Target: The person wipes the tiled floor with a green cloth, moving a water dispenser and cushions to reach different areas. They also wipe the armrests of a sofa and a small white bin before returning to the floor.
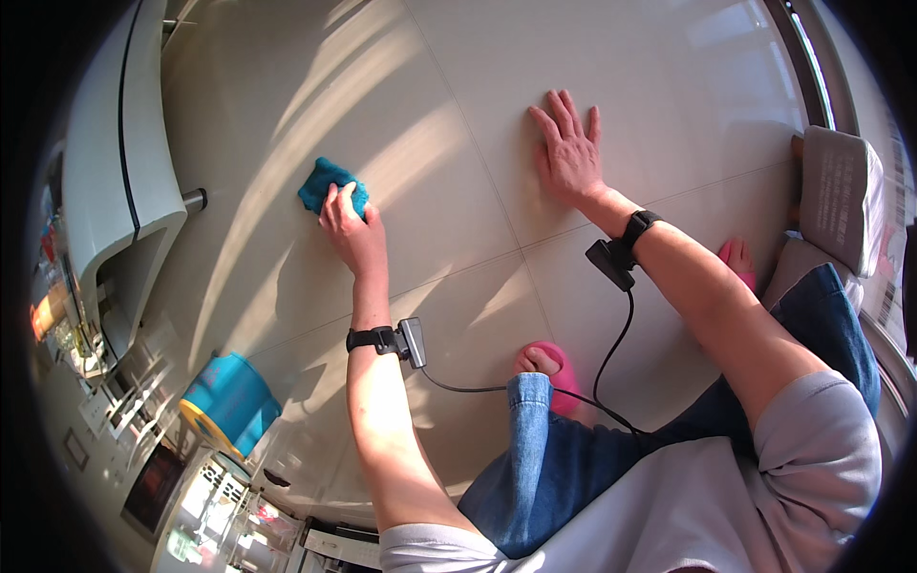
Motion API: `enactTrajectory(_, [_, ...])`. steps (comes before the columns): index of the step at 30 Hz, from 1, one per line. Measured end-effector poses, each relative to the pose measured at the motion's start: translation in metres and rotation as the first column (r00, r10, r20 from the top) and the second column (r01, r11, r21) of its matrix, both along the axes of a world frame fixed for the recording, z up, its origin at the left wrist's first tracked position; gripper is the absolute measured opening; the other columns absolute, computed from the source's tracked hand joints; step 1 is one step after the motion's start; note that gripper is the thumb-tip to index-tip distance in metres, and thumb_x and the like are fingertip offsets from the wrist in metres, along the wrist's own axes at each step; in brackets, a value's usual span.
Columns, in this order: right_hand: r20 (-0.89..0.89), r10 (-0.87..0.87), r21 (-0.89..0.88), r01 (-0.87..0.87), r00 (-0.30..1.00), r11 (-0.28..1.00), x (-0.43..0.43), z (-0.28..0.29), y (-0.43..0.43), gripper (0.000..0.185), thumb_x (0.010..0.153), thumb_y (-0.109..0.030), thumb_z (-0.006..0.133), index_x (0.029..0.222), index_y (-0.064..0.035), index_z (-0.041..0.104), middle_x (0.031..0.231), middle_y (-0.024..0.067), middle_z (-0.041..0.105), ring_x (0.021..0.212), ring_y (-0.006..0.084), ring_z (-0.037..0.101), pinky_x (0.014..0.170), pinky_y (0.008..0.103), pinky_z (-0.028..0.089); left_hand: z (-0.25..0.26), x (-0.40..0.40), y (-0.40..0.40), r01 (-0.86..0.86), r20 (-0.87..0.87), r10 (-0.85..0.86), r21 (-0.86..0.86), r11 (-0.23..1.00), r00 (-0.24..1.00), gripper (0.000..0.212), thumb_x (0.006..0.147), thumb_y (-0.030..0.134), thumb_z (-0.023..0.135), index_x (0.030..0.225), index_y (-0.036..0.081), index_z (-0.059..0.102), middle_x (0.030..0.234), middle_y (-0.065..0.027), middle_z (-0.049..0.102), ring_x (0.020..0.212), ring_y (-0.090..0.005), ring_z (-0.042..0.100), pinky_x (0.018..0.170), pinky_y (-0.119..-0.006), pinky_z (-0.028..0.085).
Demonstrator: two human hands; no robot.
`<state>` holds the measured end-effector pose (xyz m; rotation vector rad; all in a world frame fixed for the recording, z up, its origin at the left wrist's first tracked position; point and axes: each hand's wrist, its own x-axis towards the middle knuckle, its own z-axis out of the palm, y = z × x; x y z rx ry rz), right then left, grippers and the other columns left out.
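My left hand (351, 222) is on a crumpled blue cloth (331, 179), which lies on the pale tiled floor (430, 215). Its fingers are bent over the cloth's near side, and sunlight streaks the tiles around it. To the right, my right hand (571, 154) rests on the floor with fingers spread and holds nothing. Each wrist wears a black strap with a small device, and a black cable joins the two devices.
A white curved piece of furniture (136, 179) with a metal leg stands at left. Below it is a blue and yellow container (233, 403). A grey cushion (834, 200) is at right, near a pink slipper (747, 276). Another pink slipper (566, 369) is closer to me.
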<state>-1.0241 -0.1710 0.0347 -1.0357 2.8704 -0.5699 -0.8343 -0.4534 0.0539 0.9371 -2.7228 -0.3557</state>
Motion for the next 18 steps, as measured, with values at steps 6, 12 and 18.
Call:
enactTrajectory(6, [0.016,-0.001,0.023,0.000,1.000,1.000,0.001,-0.001,-0.001,0.054,0.090,-0.021,0.057,0.142,-0.0161,0.044,0.157,0.0143,0.032,0.151,0.0310,0.020,0.118,0.0630,0.008,0.011,-0.007,0.159,0.719,0.091,-0.718,0.031,0.694,0.690,0.064,0.074,0.009,0.073,0.135,0.020,0.058,0.148,-0.0070,0.045,0.136,-0.0301,0.041,0.110,-0.044,0.039])
enactTrajectory(12, [0.010,0.026,-0.016,-0.026,1.000,1.000,-0.001,-0.005,0.001,0.053,0.094,-0.026,0.054,0.144,-0.0163,0.042,0.159,0.0140,0.029,0.151,0.0305,0.017,0.119,0.0625,0.007,0.005,0.068,0.041,0.092,0.189,-0.082,-0.046,0.995,0.979,0.061,0.079,0.008,0.066,0.139,0.018,0.057,0.147,-0.0118,0.046,0.132,-0.0359,0.043,0.108,-0.049,0.039])
enactTrajectory(18, [0.031,0.014,-0.031,-0.013,0.999,0.999,0.000,-0.008,0.000,0.052,0.095,-0.029,0.053,0.145,-0.0165,0.043,0.159,0.0130,0.028,0.152,0.0297,0.017,0.120,0.0618,0.007,0.028,0.091,0.087,0.247,0.040,-0.253,0.125,0.961,0.967,0.063,0.074,0.002,0.066,0.136,0.013,0.058,0.141,-0.0124,0.051,0.126,-0.0364,0.047,0.107,-0.046,0.040])
